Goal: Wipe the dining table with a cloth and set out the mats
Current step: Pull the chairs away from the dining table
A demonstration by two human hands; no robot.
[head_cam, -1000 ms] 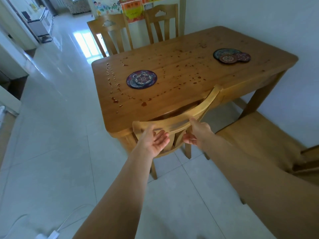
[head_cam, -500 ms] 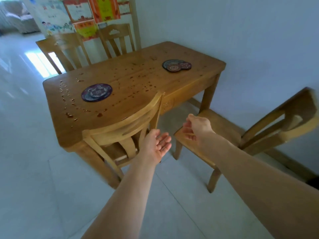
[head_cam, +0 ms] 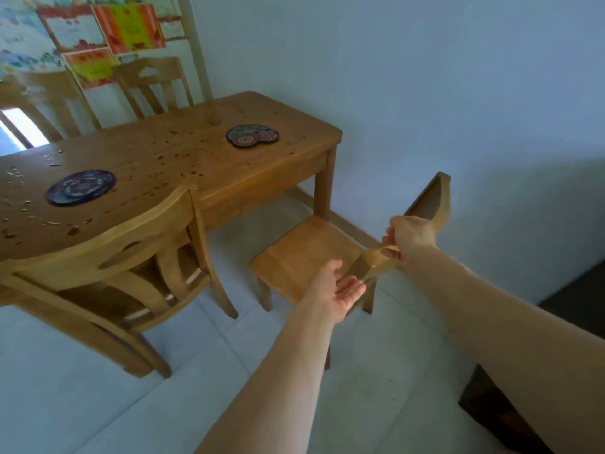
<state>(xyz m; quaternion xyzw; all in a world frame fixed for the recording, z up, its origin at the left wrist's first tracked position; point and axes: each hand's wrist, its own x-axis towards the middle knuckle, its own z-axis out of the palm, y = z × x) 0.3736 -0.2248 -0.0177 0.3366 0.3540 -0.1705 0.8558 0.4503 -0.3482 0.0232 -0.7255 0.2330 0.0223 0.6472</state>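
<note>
Here, the dining table (head_cam: 170, 158) fills the left half of the view. Its long axis runs from the lower left to the upper right, and its short right end faces the pale wall. A near chair (head_cam: 131, 257) is tucked under the near long edge with its curved back against that edge. Two far chairs (head_cam: 154, 83) stand along the far long edge, below coloured posters (head_cam: 131, 27) on the wall. A side chair (head_cam: 304, 257) stands apart from the table's short right end on the tiled floor (head_cam: 98, 404). Its seat is turned toward the table and its back toward the viewer.

A stack of mats (head_cam: 81, 191), round and dark with a pale pattern, lies flat toward the near left part of the tabletop, behind the near chair's back. A group of mats (head_cam: 252, 136) lies near the far right corner. These are round discs of differing size that overlap one another. Their row runs roughly along the table's long axis, with the smallest disc toward the right end.

The right hand (head_cam: 407, 239) grips the top rail (head_cam: 425, 204) of the side chair, fingers curled round it. The left hand (head_cam: 340, 290) is palm up with relaxed fingers and holds nothing. It is just beside the rail's lower end; whether it touches cannot be told.

Droplets (head_cam: 183, 155) and dark spots are scattered over the tabletop, densest toward the left edge.
</note>
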